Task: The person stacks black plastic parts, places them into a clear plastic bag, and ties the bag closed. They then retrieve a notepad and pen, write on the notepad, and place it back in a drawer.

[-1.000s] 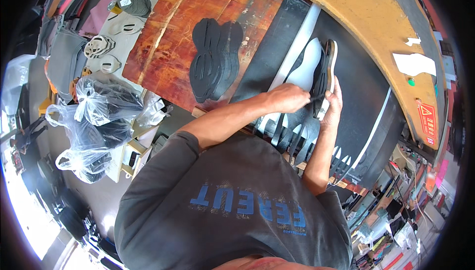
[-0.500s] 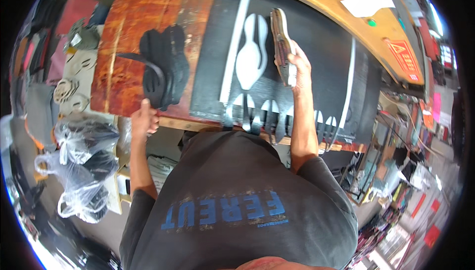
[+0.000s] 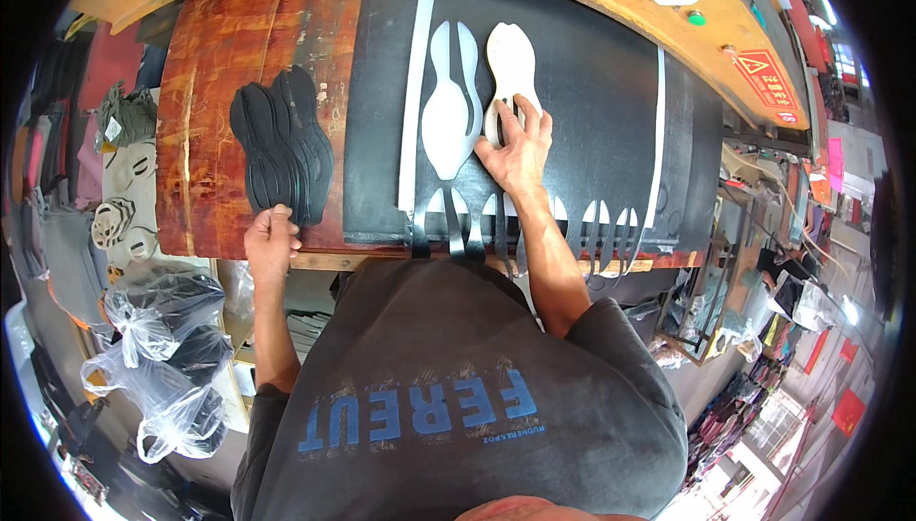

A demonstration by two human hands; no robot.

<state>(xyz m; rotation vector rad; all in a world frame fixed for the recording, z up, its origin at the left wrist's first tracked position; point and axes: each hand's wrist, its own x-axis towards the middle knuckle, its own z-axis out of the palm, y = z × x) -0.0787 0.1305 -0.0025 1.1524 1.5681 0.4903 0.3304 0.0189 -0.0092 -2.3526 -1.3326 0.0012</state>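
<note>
"Fingers of the right hand (image 3: 518, 154) are splayed over the near end of the white sole-shaped cutting die (image 3: 511, 58), touching it. Do they grip its edges?"

"I can't tell. The die lies on the black sheet (image 3: 601, 92), just right of a large cut-out (image 3: 447, 125)."

"And the left hand (image 3: 272, 239)?"

"Its fingers curl at the near end of the black sole-shaped pieces (image 3: 307, 130), stacked on the reddish wooden board (image 3: 205, 92). Whether they pinch one, I can't tell."

"How far along is it?"

"Partway, I'd judge: several pieces are out, and narrower openings (image 3: 596, 209) line the sheet's near edge."

"What's left?"

"Apparently the broad unbroken stretch right of the die."
</note>
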